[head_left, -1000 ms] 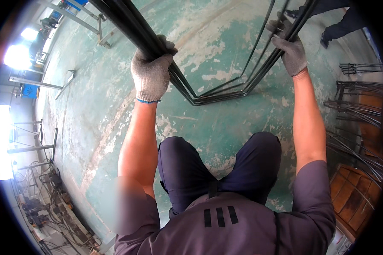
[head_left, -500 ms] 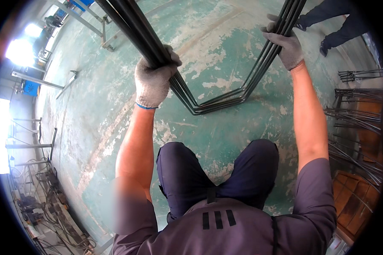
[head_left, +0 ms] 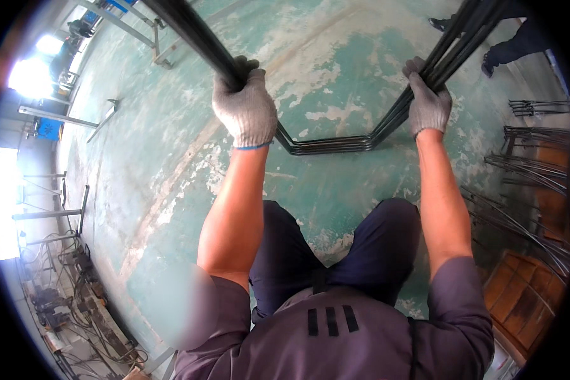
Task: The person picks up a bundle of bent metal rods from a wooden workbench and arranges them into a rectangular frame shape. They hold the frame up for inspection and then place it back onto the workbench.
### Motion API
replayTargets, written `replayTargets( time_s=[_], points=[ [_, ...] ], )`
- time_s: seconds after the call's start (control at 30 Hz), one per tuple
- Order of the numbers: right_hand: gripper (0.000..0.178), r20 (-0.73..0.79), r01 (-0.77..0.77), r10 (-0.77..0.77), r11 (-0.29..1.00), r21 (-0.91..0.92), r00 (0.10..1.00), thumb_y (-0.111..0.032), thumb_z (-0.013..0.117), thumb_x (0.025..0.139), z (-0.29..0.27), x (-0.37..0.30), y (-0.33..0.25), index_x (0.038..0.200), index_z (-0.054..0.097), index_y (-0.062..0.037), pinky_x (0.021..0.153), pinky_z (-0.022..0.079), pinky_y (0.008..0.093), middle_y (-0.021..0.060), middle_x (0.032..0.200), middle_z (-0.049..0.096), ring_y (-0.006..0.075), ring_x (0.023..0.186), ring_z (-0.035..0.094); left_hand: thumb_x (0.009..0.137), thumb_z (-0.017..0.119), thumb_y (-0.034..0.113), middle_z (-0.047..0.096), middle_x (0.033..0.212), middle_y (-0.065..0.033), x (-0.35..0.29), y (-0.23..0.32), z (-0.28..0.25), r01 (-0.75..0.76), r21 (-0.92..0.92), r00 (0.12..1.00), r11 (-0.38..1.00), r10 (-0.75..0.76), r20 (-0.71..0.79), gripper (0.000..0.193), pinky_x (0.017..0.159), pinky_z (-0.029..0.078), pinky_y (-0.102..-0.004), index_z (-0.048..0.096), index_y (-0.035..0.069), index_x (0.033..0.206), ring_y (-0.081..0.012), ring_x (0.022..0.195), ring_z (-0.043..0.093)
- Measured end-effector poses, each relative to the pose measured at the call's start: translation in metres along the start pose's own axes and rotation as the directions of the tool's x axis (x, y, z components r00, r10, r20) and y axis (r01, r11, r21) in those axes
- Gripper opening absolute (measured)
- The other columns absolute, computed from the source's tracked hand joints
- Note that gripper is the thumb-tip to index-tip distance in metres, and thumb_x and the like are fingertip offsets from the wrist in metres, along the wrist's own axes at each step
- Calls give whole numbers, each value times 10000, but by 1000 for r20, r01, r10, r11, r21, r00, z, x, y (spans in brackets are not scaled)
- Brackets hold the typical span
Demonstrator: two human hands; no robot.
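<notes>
A bundle of several dark, bent metal rods (head_left: 332, 145) makes a wide U shape in front of me, its two long legs running up out of view. Around the left leg of the bundle my left hand (head_left: 246, 106), in a grey knit glove with a blue cuff edge, is closed. My right hand (head_left: 429, 102), gloved in grey too, grips the right leg, with the rods fanned a little above it. The bent lower section hangs between the hands, close over the floor or touching it; I cannot tell which.
A person's dark trouser legs (head_left: 516, 49) stand at the upper right. Along the right side lie stacks of thin metal rods (head_left: 535, 168) and a brown wooden panel (head_left: 524, 303). Metal frames (head_left: 60, 215) and a heap of cables and machine parts (head_left: 76, 285) line the left. The green floor (head_left: 171, 158) is worn.
The rods have levelled out, their lower bend now straight across and more tightly lined up. My left hand has shifted right, and my right hand has moved lower on the rods.
</notes>
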State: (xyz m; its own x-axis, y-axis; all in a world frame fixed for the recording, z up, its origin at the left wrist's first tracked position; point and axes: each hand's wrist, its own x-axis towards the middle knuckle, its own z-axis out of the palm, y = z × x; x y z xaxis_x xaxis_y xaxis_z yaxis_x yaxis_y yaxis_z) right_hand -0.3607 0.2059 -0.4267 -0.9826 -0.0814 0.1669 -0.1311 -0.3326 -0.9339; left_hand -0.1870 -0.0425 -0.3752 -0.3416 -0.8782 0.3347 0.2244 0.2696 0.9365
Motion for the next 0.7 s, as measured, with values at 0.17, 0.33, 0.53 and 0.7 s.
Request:
replayTargets(
  time_s=[0.17, 0.33, 0.53, 0.7],
  points=[
    [455, -17, 3, -8, 973, -233, 1000, -1, 645, 1027, -3, -29, -11, 1462, 581, 116, 1137, 489, 341, 172, 1399, 704, 242, 1281, 691, 955, 687, -36, 772, 1156, -192, -9, -2, -27, 67, -19, 992, 998, -65, 106, 383, 950, 599, -373, 632, -83, 1332, -257, 1054, 757],
    [475, -16, -41, 39, 982, -186, 999, -90, 675, 1051, -13, -30, 4, 1497, 589, 47, 1133, 485, 337, 151, 1432, 692, 219, 1299, 676, 962, 741, 40, 779, 1170, -161, -14, -17, -29, 127, 187, 990, 974, -137, 43, 376, 964, 571, -338, 677, -67, 1316, -213, 1074, 740],
    [455, -95, 13, -36, 972, -236, 995, -333, 761, 1023, -19, -20, 32, 1370, 737, -38, 1014, 508, 295, 59, 1277, 783, 143, 1139, 706, 940, 730, 28, 780, 1128, -136, -8, -25, -5, 123, 198, 988, 972, -101, -119, 323, 934, 556, -315, 706, -64, 1248, -191, 1027, 731],
    [434, -142, 39, -80, 961, -273, 987, -320, 756, 1017, -11, -20, 30, 1357, 740, -50, 975, 521, 311, 47, 1214, 793, 146, 1082, 710, 925, 671, -53, 769, 1201, -165, -3, -39, -4, 9, 125, 1000, 992, -5, -31, 387, 972, 576, -353, 658, -68, 1312, -234, 1042, 746]
  ],
)
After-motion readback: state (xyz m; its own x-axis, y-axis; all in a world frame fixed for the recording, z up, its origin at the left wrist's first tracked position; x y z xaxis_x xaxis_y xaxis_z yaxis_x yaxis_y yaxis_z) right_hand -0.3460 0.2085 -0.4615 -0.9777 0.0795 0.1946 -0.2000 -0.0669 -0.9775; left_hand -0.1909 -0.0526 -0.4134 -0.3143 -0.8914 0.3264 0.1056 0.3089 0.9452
